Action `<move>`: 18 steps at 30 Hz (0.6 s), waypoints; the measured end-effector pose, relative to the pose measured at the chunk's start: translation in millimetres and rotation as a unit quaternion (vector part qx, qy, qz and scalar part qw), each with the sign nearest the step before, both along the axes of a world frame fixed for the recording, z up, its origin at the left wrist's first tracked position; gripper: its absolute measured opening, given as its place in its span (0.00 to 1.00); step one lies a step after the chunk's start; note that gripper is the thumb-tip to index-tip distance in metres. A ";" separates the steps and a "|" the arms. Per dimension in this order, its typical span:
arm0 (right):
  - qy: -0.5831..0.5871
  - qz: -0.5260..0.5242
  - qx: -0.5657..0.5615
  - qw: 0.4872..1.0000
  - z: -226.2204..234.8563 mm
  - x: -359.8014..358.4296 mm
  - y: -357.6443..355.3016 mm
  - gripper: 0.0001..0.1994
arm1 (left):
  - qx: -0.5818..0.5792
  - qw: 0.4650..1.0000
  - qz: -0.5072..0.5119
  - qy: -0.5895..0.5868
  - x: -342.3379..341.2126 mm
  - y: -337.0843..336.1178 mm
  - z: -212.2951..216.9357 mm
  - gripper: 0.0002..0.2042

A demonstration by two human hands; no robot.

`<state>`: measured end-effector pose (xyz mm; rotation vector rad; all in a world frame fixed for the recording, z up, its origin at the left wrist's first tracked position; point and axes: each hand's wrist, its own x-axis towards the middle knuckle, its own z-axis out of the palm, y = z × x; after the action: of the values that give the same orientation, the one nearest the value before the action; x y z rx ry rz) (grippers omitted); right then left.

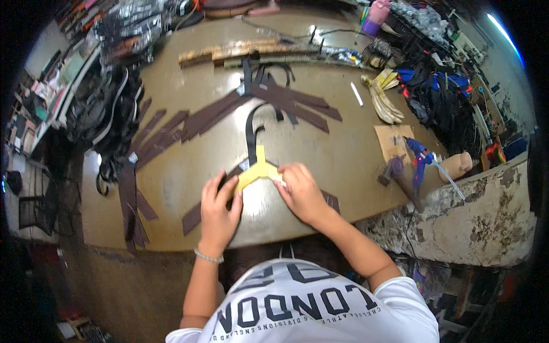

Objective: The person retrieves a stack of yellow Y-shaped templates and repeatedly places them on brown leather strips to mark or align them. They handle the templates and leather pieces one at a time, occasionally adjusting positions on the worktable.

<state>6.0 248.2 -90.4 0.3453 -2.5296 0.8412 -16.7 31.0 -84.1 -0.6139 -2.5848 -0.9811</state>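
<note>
A yellow Y-shaped piece (261,168) lies over dark brown strips (193,219) near the front of the table. My left hand (219,203) grips the left arm of the yellow piece between thumb and fingers. On the other arm, my right hand (302,192) is closed in a pinch. A curved black strap (251,132) runs up from beside the upper stem of the yellow piece. The strips' middle is hidden under the yellow piece and my hands.
More joined brown strips (214,117) lie beyond my hands, with another bundle (130,194) to the left. Wooden bars (246,52) lie at the back. At right are a blue glue gun (420,159), a cardboard piece (392,139), bananas (384,103) and a white stick (357,94).
</note>
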 end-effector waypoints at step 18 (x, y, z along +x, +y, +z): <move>0.025 0.054 0.015 0.998 24.8 -30.8 -11.6 0.09 | 0.116 0.992 0.037 -0.027 -1.7 -4.6 6.5 0.11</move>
<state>-24.8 236.6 -65.6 0.5117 -2.4973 0.8238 -18.5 26.4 -77.6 -0.4322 -2.4706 -1.2644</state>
